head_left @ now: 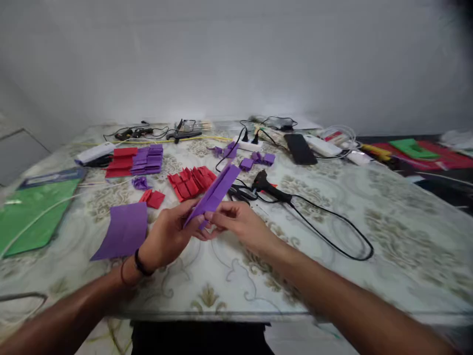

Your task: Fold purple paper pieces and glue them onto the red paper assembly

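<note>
Folded purple paper point(218, 193) held aloft over the counter point(207, 281): left grip point(170, 230) closed around its lower left side, right grip point(236, 220) pinched near its lower end. Probably light, flexible, easily creased; best taken lightly along the folded edges

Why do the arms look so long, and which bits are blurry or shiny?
In the head view, the left forearm and right forearm look stretched, probably by a wide lens; in the head view, the far right edge is blurry, its top corner dark; in the head view, a small white glare shows on the green sheet; in the head view, the folded purple paper looks clearer.
</note>
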A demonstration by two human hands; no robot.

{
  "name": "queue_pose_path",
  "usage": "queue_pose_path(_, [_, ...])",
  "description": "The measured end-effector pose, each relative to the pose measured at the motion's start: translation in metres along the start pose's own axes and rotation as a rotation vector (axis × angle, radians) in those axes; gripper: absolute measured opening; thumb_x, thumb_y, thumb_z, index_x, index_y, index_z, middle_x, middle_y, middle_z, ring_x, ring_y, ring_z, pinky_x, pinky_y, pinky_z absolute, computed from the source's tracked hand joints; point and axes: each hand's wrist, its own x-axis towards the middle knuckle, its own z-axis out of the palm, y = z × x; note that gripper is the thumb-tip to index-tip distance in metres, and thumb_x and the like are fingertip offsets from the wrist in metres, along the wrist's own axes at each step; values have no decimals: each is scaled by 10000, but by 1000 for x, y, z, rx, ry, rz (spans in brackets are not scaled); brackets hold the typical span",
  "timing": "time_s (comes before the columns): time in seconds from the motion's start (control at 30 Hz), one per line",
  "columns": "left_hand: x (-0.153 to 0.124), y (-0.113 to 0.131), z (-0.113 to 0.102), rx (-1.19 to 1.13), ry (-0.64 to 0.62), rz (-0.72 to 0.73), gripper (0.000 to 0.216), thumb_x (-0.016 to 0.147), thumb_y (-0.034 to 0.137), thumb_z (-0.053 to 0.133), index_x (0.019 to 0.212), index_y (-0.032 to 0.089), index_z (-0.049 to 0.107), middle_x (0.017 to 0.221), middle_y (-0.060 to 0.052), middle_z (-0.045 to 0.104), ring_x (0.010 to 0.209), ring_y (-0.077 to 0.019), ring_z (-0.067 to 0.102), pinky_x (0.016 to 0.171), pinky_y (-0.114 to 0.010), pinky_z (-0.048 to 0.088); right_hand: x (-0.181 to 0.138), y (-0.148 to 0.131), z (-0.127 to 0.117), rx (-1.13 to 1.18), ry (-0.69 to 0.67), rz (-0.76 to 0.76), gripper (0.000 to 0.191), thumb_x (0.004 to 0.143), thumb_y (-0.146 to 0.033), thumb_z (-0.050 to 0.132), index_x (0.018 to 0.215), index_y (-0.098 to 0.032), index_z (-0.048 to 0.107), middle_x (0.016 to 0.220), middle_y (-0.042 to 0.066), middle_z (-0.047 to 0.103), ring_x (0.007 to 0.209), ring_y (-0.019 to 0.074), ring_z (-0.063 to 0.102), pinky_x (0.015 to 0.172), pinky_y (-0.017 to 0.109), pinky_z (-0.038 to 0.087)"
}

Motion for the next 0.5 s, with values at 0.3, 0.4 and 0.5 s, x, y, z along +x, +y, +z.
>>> queue_pose_path(0.3, [-1,1,-3,32,28,17,319,994,298,647,1257,123,691,852,-54,813,716,-203,816,717,-293,709,2,1,-2,23,55,-63,409,710,-533,893,683,-167,713,700,-12,671,620,116,620,648,281,622])
queue_pose_path(0.4, [0,0,-2,1,32,11,362,990,294,652,1313,134,676,911,-63,827,718,-209,819,717,-309,714,1,-1,0,-8,12,-43,433,730,-580,863,809,-166,762,768,9,706,695,144,651,675,296,629])
queue_pose_path(0.5, [0,-3,-3,-8,30,12,371,996,279,639,1339,141,671,891,-57,830,721,-210,819,717,-314,713,-1,-3,0,-96,-45,-36,452,747,-592,844,786,-152,748,764,18,703,700,145,653,681,292,622])
